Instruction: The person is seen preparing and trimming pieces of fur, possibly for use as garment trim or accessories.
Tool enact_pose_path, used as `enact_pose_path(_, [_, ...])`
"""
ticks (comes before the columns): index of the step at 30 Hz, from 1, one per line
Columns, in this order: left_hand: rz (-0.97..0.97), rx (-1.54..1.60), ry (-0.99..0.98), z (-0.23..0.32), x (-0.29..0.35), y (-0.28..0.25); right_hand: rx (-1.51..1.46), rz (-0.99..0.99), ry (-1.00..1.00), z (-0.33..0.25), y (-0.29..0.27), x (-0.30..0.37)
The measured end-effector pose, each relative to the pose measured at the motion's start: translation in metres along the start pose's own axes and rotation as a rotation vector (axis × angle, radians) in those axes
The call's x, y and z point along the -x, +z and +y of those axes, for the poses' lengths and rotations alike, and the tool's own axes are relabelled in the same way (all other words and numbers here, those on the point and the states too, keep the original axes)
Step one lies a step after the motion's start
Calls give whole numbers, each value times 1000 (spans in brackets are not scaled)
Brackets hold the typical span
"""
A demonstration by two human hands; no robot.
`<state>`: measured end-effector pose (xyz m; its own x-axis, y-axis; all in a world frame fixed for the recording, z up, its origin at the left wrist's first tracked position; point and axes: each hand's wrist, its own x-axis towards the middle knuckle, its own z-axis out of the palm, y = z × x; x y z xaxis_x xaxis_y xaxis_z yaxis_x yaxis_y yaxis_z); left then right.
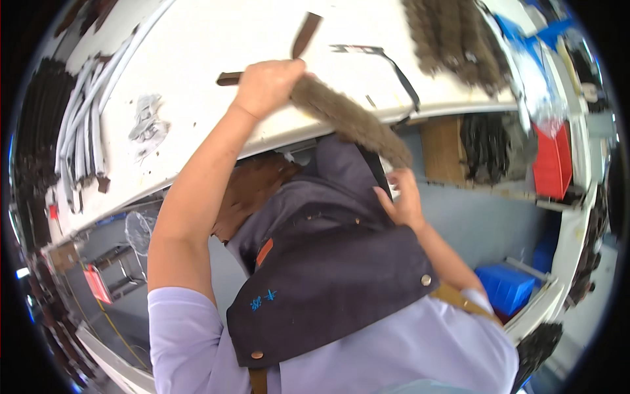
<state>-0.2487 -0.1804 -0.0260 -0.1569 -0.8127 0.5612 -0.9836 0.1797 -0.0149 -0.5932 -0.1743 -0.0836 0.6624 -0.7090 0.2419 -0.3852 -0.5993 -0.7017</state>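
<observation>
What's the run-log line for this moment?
left hand: grips fur strip at table edge | right hand: open near strip's lower end, above apron

Clear plastic bag [535, 85], bench's right end; small red tag [52, 211], far left edge; no screens.

The left hand [268, 85] hides the upper end of the long grey-brown fur strip [351, 121]. The dark apron [328, 262] covers the lap. Dark bundles [485, 148] under the white desk [216, 39] are too blurred to identify.
</observation>
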Motion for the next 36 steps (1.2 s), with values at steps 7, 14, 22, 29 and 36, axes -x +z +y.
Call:
enact_pose_path(7, [72, 143, 20, 21, -5, -20, -6, -67, 181, 29, 29, -35])
enact_pose_path(14, [244, 117, -100, 48, 10, -63, -50, -82, 294, 100, 27, 13])
enact_pose_path(22, [70, 302, -242, 99, 30, -84, 57, -421, 29, -58, -21, -80])
enact_pose_path(29, [92, 275, -508, 60, 46, -134, -292, -296, -8, -109, 2, -114])
enact_pose_path(36, [-52, -234, -852, 46, 89, -204, -414, -233, 66, -93, -23, -133])
